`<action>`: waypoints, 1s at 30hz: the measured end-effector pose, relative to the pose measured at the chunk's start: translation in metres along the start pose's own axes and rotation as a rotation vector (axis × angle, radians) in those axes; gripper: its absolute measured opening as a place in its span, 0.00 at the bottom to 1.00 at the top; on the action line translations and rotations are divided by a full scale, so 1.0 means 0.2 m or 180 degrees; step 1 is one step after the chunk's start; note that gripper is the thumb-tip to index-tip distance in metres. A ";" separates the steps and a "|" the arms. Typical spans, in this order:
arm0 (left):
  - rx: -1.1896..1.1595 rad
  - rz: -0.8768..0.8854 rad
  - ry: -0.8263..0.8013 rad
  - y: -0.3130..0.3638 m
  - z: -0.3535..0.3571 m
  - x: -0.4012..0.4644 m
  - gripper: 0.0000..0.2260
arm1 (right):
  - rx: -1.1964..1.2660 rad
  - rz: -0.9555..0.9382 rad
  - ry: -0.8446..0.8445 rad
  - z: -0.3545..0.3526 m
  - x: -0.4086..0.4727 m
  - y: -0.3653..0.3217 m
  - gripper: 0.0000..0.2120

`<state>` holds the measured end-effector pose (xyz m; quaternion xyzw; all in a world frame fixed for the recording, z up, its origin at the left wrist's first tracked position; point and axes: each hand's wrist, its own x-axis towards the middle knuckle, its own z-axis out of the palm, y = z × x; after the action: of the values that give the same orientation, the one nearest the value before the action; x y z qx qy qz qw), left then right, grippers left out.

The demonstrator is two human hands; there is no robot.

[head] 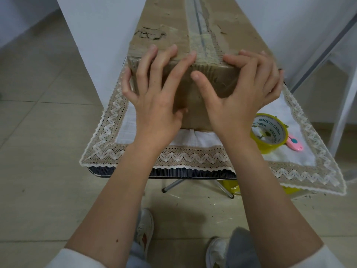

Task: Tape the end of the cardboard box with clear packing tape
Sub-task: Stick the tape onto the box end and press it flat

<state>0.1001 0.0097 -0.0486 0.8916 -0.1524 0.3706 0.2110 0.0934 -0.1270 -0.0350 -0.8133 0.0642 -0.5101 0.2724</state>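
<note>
A long brown cardboard box (173, 26) lies lengthwise on a small table, its near end facing me. Clear tape runs along the top seam and wraps over the near edge. My left hand (154, 89) lies spread on the left half of the near end, fingertips curled over the top edge. My right hand (239, 91) presses the right half the same way, thumb flat on the end face. Both hands hold nothing. The roll of clear packing tape (267, 135), with a yellow core, lies on the cloth to the right of my right wrist.
A small pink cutter (294, 145) lies just right of the tape roll. A white cloth with lace border (108, 149) covers the table and overhangs its edges. White walls stand behind, a metal frame (328, 47) at right. My shoes (144, 231) are on the tiled floor below.
</note>
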 end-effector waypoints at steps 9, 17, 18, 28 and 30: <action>-0.0042 0.0033 0.0039 -0.01 0.00 0.00 0.44 | -0.0172 -0.0219 -0.0046 0.02 -0.02 0.04 0.35; -0.0088 0.0069 -0.0039 -0.03 -0.01 0.00 0.46 | -0.0854 -0.0734 -0.0414 0.01 -0.08 0.10 0.56; -0.0097 0.0063 -0.0060 -0.02 -0.02 0.00 0.46 | -0.0928 -0.0773 -0.0437 0.01 -0.08 0.11 0.58; -0.0234 0.0057 0.0094 -0.02 0.00 0.00 0.30 | -0.0626 -0.0910 -0.0318 -0.04 -0.06 0.16 0.35; -0.0187 0.0047 0.0159 -0.02 0.02 0.00 0.29 | -0.0627 -0.0880 -0.0255 -0.04 -0.06 0.17 0.30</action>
<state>0.1033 0.0124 -0.0525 0.8743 -0.1644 0.3897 0.2381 0.0875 -0.1539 -0.0589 -0.8569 -0.0095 -0.5011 0.1210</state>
